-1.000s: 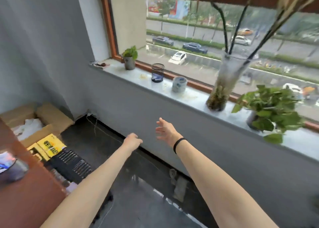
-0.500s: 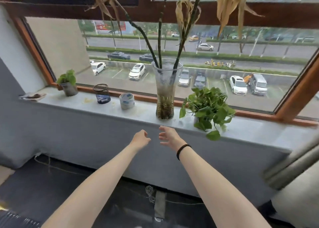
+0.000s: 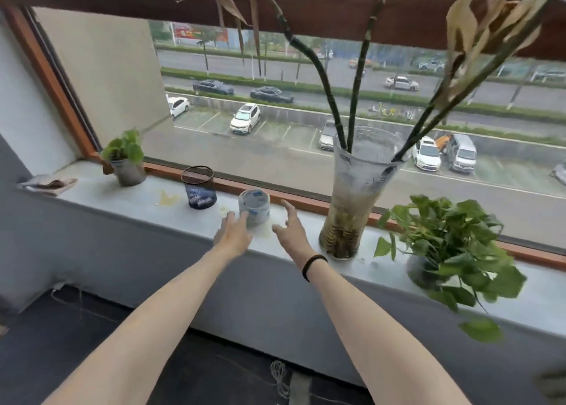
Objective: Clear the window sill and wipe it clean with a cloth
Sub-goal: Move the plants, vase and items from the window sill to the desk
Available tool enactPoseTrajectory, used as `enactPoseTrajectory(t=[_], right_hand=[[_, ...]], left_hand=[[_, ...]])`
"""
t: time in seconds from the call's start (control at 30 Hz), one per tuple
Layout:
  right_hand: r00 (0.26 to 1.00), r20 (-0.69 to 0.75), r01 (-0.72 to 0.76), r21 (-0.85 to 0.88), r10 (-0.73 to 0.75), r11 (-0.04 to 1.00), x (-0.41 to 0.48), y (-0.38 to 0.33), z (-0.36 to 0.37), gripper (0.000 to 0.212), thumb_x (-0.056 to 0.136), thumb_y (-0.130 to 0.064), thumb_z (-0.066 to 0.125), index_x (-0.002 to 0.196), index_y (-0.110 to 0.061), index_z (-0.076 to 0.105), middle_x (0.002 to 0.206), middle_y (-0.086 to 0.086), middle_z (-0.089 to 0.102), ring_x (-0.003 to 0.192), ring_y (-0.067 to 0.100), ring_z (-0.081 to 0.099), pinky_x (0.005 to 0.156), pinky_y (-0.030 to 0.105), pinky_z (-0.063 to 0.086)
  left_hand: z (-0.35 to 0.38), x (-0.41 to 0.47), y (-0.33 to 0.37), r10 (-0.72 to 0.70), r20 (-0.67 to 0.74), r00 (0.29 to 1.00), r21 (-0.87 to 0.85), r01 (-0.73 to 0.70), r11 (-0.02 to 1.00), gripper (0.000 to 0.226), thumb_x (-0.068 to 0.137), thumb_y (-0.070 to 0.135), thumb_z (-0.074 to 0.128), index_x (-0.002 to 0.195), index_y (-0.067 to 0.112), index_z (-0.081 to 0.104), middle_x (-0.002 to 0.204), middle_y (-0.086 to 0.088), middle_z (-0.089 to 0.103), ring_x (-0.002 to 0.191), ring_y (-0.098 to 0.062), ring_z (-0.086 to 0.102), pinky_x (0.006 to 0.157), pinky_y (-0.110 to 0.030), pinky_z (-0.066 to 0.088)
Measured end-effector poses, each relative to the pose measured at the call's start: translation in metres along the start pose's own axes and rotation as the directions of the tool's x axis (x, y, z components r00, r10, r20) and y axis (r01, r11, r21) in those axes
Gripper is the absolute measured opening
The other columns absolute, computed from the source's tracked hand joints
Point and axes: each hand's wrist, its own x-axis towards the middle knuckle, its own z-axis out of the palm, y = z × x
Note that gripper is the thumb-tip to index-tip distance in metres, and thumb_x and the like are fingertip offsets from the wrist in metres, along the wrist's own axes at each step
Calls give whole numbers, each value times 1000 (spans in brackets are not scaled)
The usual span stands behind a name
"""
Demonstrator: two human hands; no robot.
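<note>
I hold my left hand and right hand either side of the small white-and-blue round tub on the pale grey window sill. Fingers are spread and empty, ready to lift it; the left possibly touches it. The crumpled brownish cloth lies far to the tub's left.

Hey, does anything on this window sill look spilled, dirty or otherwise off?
Yes. A yellowish stain marks the sill between the small potted plant and the mesh cup, like a dried spill. The stems in the glass vase carry brown, withered leaves, and its lower part looks murky.
</note>
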Motion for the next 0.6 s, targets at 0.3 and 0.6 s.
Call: enactPoseTrajectory(t=[0.3,0.6], right_hand=[[999,43,-13,-272,25,962,81,6,41,61,86,-5,45,142,-24,33,138,11,34,131,26,30,110,41,29],[994,-14,98,-329,-108,939,92,12,57,46,84,3,46,128,-10,49,131,8,45,125,22,39,103,20,27]], left_hand=[[10,85,-18,138,69,988,76,-143,987,48,95,28,48,140,17,35,148,-23,17,132,-37,30,105,-42,30],[16,89,-27,203,-110,973,-194,-221,956,22,85,24,62,92,4,55,129,-13,42,104,-33,53,76,-40,47]])
